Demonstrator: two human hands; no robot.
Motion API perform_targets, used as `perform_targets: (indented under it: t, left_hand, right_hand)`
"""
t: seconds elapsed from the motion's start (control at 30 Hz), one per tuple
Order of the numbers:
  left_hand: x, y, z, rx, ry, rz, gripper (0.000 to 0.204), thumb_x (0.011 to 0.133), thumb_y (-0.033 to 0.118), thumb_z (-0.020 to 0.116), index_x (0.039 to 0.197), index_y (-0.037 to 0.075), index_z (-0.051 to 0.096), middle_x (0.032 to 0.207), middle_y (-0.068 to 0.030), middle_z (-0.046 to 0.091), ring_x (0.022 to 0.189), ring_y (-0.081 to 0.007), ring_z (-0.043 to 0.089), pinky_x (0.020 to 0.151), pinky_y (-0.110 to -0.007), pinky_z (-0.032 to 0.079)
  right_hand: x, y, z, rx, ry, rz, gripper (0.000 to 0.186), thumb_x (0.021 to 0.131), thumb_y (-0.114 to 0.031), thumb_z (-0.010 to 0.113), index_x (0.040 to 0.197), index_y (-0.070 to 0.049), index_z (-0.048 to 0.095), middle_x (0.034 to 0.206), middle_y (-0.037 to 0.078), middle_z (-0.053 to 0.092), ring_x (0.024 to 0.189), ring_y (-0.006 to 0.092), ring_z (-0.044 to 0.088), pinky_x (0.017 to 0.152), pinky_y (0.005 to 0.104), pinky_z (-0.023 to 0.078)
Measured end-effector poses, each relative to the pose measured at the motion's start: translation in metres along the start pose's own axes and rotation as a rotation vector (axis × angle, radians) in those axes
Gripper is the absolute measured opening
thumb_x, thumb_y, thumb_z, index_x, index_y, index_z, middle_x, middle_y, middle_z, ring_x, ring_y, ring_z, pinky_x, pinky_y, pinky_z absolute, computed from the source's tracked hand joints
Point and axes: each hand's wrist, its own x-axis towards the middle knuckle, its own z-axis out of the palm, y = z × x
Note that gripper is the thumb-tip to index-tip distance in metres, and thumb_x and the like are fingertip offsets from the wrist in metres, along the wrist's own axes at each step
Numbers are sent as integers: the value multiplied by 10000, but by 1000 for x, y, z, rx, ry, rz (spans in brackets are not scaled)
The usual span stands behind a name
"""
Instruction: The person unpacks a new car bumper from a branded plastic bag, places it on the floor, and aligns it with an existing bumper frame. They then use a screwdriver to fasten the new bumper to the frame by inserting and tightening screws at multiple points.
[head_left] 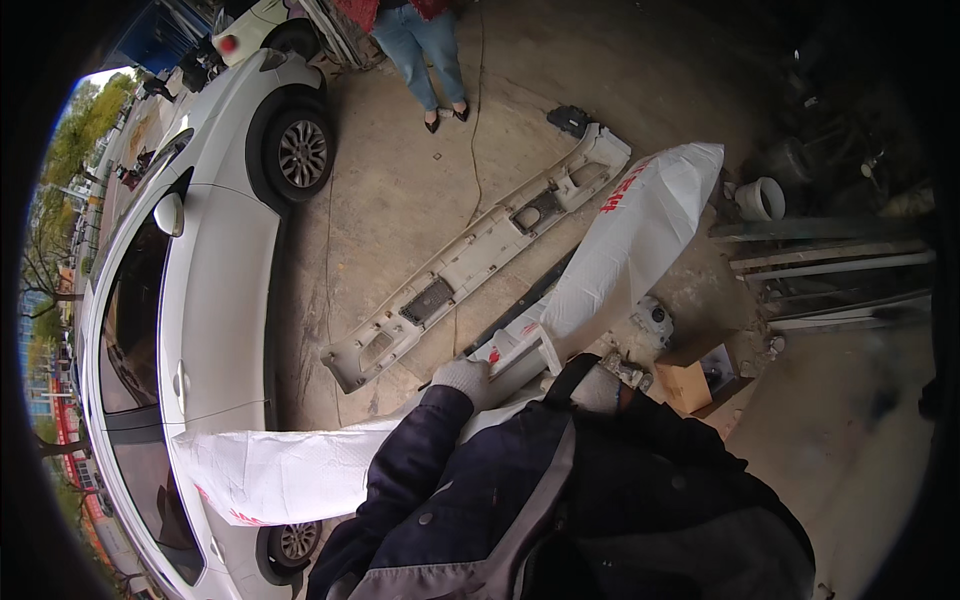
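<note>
A long curved part, bumper-like in shape, is wrapped in a white bag (635,235) with red print. It spans in front of me from the lower left to the upper right. My left hand (462,378), in a pale knit glove, is closed on the near edge of the wrapped part around its middle. My right hand (597,388), gloved too, is beside the wrapping, close to my body. A dark strap and my sleeve partly cover it, and its fingers are hidden. Beyond the wrapping, a long grey plastic panel (470,268) with several openings lies on the floor.
A white car (225,250) stands along the left, close to the wrapping's left end. Someone in jeans (420,50) stands at the far side near a cable. To the right are an open cardboard box (690,385), a white bucket (762,198) and stacked long bars (840,265).
</note>
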Motion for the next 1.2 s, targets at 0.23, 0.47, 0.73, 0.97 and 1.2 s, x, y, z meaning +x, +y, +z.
perform_targets:
  t: [0.23,0.47,0.73,0.97,1.2]
  left_hand:
    - [14,-9,-71,52,145,-51,327,948,290,584,1145,74,730,1040,-217,768,964,-383,756,828,-505,590]
    - [40,-17,-110,49,194,-56,277,966,243,550,1118,90,723,993,-218,765,945,-395,757,825,-519,587]
    - [115,-88,-121,-28,191,-87,314,1001,328,546,1085,90,734,997,-226,764,953,-411,750,843,-533,585]
    - [187,-177,-142,-55,125,-32,324,1000,350,557,1089,99,741,1011,-219,764,962,-416,747,850,-541,583]
    - [224,-249,-192,-66,190,17,345,1003,386,568,1061,88,730,942,-251,754,935,-440,743,825,-552,586]
  right_hand:
    - [0,31,-31,33,12,10,191,855,-268,624,945,-103,657,780,156,653,746,394,677,645,510,507]
    - [8,62,-38,86,197,23,214,841,-312,620,843,-98,620,719,160,586,702,386,634,613,503,452]
    - [70,106,-43,-1,148,83,177,845,-258,629,905,-91,641,794,158,652,785,388,679,693,505,521]
    - [165,150,-63,48,171,112,181,823,-266,637,877,-94,635,796,144,655,817,394,672,759,505,506]
    - [239,167,-96,42,153,179,228,763,-230,684,893,-53,620,892,179,645,804,400,673,729,503,533]
